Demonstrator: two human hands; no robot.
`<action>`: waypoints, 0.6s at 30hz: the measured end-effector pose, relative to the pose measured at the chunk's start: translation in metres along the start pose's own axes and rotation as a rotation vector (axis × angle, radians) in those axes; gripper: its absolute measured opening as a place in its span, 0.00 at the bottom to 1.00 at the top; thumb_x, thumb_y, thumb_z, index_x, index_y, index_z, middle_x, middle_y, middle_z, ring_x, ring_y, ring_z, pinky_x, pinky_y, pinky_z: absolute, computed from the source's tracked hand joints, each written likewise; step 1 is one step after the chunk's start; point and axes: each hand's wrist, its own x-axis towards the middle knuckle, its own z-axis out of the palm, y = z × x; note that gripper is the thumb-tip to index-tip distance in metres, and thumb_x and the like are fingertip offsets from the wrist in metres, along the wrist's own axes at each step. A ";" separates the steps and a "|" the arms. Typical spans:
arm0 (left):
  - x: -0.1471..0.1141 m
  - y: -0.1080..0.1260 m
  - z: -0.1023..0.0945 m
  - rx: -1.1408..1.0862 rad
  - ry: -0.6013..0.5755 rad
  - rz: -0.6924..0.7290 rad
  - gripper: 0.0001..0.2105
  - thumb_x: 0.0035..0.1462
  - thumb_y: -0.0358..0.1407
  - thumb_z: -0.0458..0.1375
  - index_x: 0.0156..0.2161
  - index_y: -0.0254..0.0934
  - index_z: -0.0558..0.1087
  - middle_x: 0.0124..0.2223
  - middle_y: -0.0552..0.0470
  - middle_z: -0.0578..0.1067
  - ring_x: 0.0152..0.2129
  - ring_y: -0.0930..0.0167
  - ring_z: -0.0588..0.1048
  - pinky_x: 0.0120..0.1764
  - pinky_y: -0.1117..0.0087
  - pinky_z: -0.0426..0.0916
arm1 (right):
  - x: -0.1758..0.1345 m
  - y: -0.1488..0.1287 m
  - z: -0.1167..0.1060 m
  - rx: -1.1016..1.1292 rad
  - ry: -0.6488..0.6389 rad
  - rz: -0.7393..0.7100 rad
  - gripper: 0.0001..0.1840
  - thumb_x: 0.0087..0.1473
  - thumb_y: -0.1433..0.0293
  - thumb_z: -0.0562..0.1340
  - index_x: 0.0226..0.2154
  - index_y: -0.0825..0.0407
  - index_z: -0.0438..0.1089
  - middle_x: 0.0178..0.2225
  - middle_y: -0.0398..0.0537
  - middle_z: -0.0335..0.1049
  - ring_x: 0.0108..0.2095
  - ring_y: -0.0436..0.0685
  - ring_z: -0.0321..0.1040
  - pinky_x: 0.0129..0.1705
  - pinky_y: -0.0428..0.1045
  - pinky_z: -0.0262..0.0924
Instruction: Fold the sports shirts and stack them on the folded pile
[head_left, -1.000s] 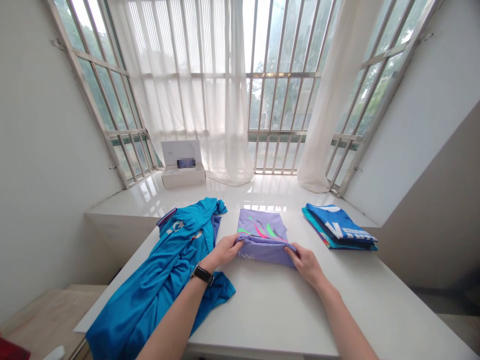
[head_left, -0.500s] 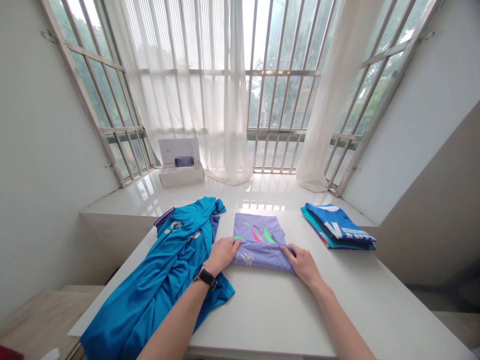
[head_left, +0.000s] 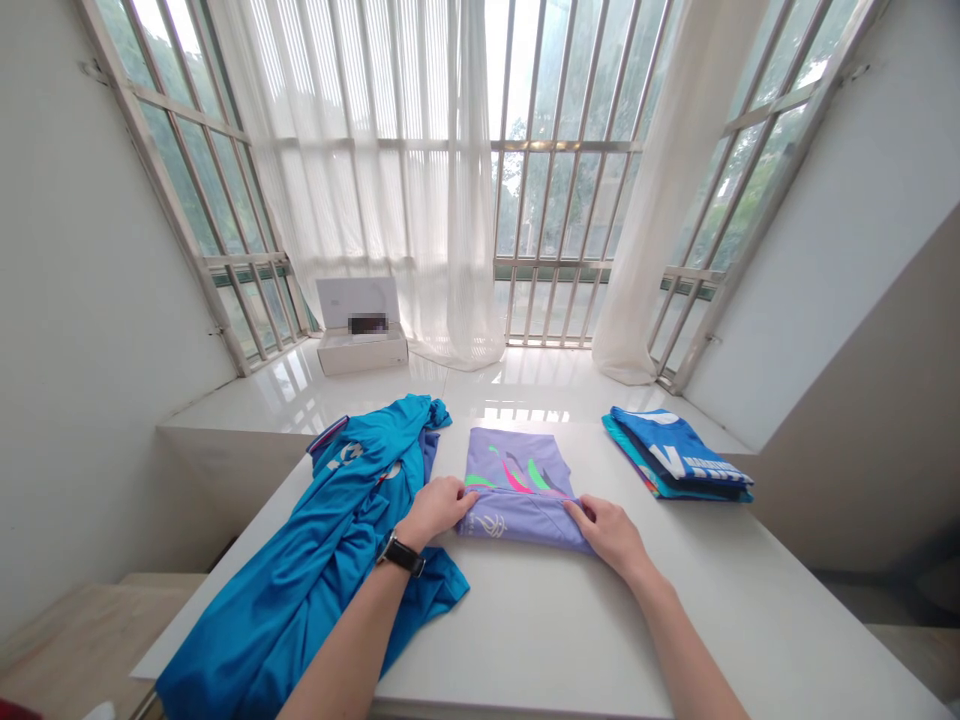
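A lavender shirt (head_left: 529, 522) with pink and green streaks lies partly folded on the white table, its near part turned over toward the window with a white print showing. My left hand (head_left: 437, 508), wearing a black watch on the wrist, pinches the left end of the turned-over edge. At the right end, my right hand (head_left: 609, 532) has thumb and fingers closed on the same edge. Heaped beside my left arm is a loose blue garment (head_left: 300, 570); it runs over the table's near left edge.
A folded stack of blue and teal clothes (head_left: 679, 455) sits at the right of the table (head_left: 525, 630). On the window sill stands an open white box (head_left: 362, 352) with a dark, blurred object in it. White curtains (head_left: 472, 250) hang before the barred window.
Both hands have shifted slightly toward me and a little apart, still on the lavender shirt. The folded edge has come down nearer, so more of the coloured streaks show.
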 end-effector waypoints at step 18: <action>-0.009 0.032 0.011 0.061 0.279 0.422 0.07 0.65 0.32 0.53 0.43 0.40 0.73 0.44 0.49 0.76 0.42 0.65 0.73 0.46 0.67 0.65 | -0.005 0.000 -0.004 0.035 -0.038 0.098 0.15 0.56 0.52 0.60 0.30 0.46 0.69 0.23 0.40 0.74 0.28 0.56 0.73 0.27 0.46 0.53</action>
